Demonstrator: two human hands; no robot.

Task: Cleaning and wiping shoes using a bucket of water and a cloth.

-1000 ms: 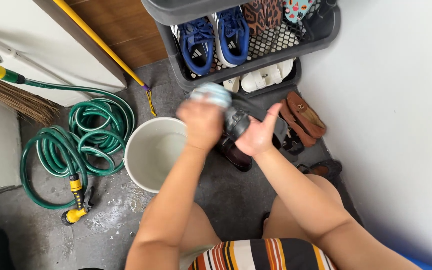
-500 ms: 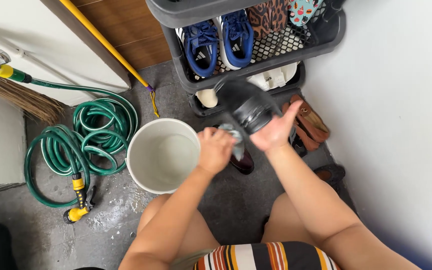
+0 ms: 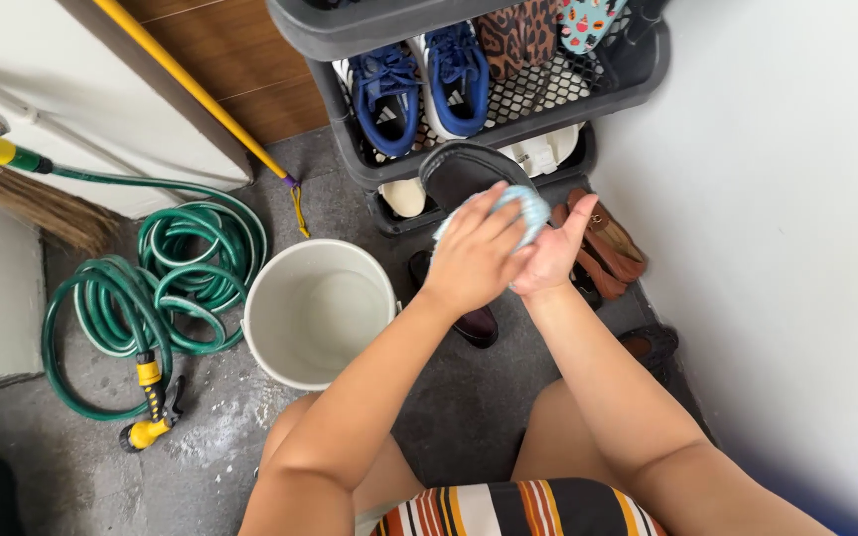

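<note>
Black shoe [image 3: 461, 169] held up in front of the grey shoe rack [image 3: 350, 129], above the floor. Right hand [image 3: 555, 260] beneath it, fingers curled around the shoe, thumb raised. Left hand [image 3: 474, 253] pressing a light blue cloth [image 3: 523, 205] against the shoe, fingers closed over the cloth. White bucket [image 3: 315, 310] just left of the hands. Green hose [image 3: 151, 288] coiled further left. Brown shoes [image 3: 608, 238] on the floor to the right.

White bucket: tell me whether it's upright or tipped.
Upright. The white bucket stands on the grey floor with its round mouth facing up.
</note>
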